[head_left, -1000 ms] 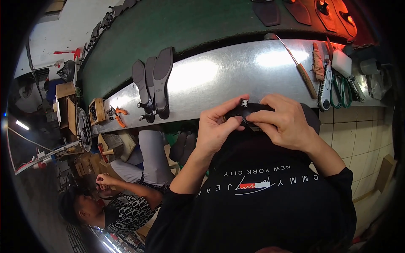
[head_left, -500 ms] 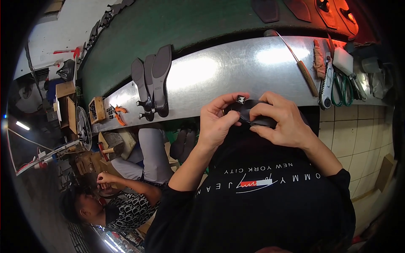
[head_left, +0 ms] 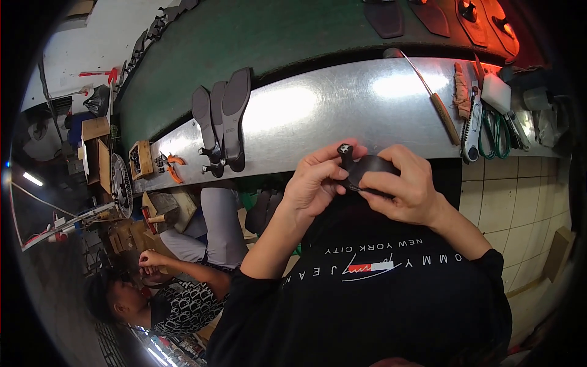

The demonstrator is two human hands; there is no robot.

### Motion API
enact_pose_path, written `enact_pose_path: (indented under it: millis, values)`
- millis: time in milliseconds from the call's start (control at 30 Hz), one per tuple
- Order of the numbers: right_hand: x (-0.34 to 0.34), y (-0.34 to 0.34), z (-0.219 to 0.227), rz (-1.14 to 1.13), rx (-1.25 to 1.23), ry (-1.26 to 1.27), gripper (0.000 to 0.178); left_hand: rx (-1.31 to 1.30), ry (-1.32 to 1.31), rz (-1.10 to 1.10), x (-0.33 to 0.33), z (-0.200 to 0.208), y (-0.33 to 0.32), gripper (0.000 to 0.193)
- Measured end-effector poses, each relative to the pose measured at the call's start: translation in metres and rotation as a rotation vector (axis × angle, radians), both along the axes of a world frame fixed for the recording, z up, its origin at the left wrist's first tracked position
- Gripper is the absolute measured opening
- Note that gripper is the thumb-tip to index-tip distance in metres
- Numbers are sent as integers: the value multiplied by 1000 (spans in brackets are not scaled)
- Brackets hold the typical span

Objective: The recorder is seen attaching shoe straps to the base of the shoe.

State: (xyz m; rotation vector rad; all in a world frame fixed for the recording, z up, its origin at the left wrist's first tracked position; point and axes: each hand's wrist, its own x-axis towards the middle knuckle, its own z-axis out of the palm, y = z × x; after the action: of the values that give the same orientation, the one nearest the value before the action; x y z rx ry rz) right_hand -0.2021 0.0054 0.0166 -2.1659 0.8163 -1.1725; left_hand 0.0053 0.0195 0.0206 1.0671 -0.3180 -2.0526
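Note:
Between my two hands is a dark shoe sole with a small heel (head_left: 370, 165); the pale-marked tip of its heel points up and away from me. My left hand (head_left: 315, 181) is closed at the heel end, thumb and fingers pinching there. My right hand (head_left: 408, 185) wraps round the broader part of the sole, and its fingertips hide the lower edge. Both hands are just over the near edge of the metal bench top (head_left: 306, 128). Several similar heeled soles (head_left: 232, 116) lie together on the bench to the left.
A wooden-handled awl (head_left: 443, 116), a utility knife (head_left: 471, 131) and green-handled scissors (head_left: 494, 131) lie at right. Orange-handled pliers (head_left: 175, 168) and a small wooden box (head_left: 140, 160) are at left. More soles (head_left: 384, 18) lie on the green surface beyond. Another person (head_left: 183, 293) sits at left.
The sole has turned in my hands, so the heel stands out more clearly and its tip has shifted slightly left. My left fingers have moved lower along the heel.

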Motion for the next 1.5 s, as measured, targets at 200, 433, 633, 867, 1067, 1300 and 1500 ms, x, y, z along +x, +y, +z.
enact_pose_path:
  millis: [200, 433, 633, 867, 1067, 1300, 1500]
  values:
    - [-5, -2, 12, 56, 9, 49, 29, -177, -55, 66, -11, 19, 0, 49]
    - [-1, 4, 0, -84, 155, -33, 20, -185, -409, -81, -9, 9, 9, 30]
    - [0, 3, -1, -87, 125, 56, 17, -222, -472, -109, -13, 2, 10, 28]
    - [4, 8, -2, -99, 197, 17, 16, -250, -531, -152, -15, 0, 13, 26]
    - [-1, 7, -1, -70, 258, 31, 17, -349, -588, -147, -16, 2, 20, 18]
    - [1, 10, -2, -65, 422, -2, 17, -218, -567, -93, -16, 6, 20, 13]
    - [0, 6, -3, -39, 340, 34, 13, -219, -589, -80, -13, 2, 19, 9]
